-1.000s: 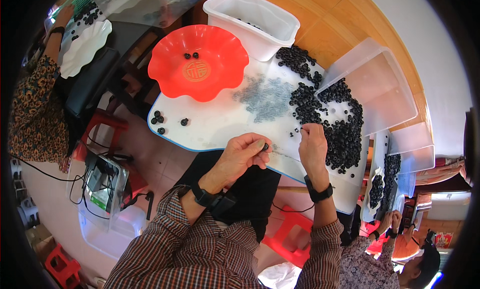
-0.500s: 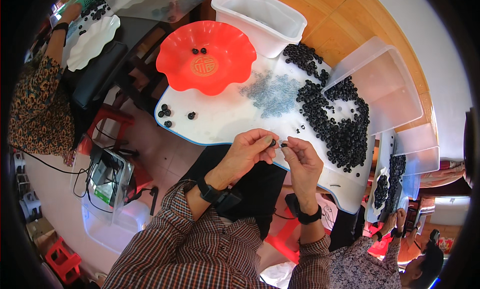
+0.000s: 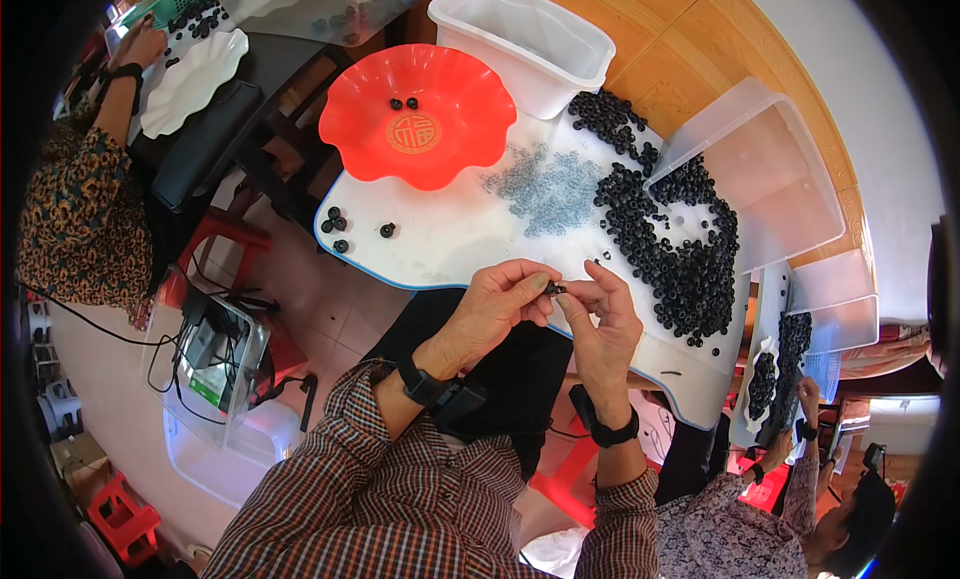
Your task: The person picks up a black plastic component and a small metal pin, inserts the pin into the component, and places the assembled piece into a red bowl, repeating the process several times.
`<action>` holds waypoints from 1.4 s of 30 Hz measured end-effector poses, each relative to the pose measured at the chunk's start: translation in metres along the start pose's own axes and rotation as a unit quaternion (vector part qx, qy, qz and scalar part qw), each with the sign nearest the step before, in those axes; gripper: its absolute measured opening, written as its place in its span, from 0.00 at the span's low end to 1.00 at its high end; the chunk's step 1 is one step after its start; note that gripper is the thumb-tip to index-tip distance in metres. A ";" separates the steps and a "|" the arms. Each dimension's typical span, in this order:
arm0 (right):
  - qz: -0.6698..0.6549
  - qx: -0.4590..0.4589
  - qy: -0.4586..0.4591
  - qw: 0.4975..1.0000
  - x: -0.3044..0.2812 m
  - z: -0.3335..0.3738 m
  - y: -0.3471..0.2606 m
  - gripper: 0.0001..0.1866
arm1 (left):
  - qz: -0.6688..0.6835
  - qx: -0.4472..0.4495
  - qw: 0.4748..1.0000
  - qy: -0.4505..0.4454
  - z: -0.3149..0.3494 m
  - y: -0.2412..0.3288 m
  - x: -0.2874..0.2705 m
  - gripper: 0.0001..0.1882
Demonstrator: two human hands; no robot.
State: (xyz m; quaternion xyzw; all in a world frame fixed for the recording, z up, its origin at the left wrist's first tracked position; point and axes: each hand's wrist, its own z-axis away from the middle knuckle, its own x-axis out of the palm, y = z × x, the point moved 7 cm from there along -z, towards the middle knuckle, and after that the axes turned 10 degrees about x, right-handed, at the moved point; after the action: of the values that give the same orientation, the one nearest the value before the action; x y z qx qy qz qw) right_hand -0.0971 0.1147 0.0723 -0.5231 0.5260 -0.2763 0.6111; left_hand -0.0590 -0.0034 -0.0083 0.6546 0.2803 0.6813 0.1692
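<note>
Over the near edge of the white table (image 3: 440, 254), my two hands meet. My left hand (image 3: 498, 304) pinches a small round black plastic part (image 3: 549, 288) between thumb and fingertips. My right hand (image 3: 603, 329) is closed at the fingertips around another small black piece (image 3: 560, 289), pressed against the first. Fingers partly cover both pieces, so their exact join is hidden. Beyond my hands lies a patch of small clear bluish pieces (image 3: 550, 191). To its right spreads a large heap of black parts (image 3: 665, 249). Several black parts (image 3: 388, 231) sit at the table's left.
A red scalloped bowl (image 3: 350, 109) holds a few black parts, with a white plastic tub (image 3: 590, 74) behind it. A clear bin (image 3: 800, 179) lies tipped beside the heap. Other people work at left and right. Red stools (image 3: 125, 519) and a cable-filled box (image 3: 215, 349) stand leftward.
The black pieces, apart with a clear bit between them before, now touch. My right fingers have shifted left, the index finger lifting. The person at right has raised a hand.
</note>
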 end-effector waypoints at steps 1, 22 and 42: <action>0.001 0.000 -0.001 1.000 0.000 0.000 0.000 0.22 | 0.002 0.003 1.000 -0.005 0.000 0.000 0.000 0.13; 0.105 -0.044 0.004 0.993 -0.004 -0.001 -0.009 0.22 | -0.092 0.025 0.995 0.020 -0.001 0.003 0.000 0.09; 0.201 -0.113 -0.015 0.973 0.002 0.003 -0.023 0.22 | -0.180 0.034 0.983 0.029 0.003 0.013 0.004 0.13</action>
State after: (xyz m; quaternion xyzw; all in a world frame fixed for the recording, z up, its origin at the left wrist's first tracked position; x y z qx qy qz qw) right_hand -0.0893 0.1074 0.0929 -0.4760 0.6392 -0.0786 0.5989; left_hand -0.0551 -0.0102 0.0027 0.5790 0.4213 0.6483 0.2588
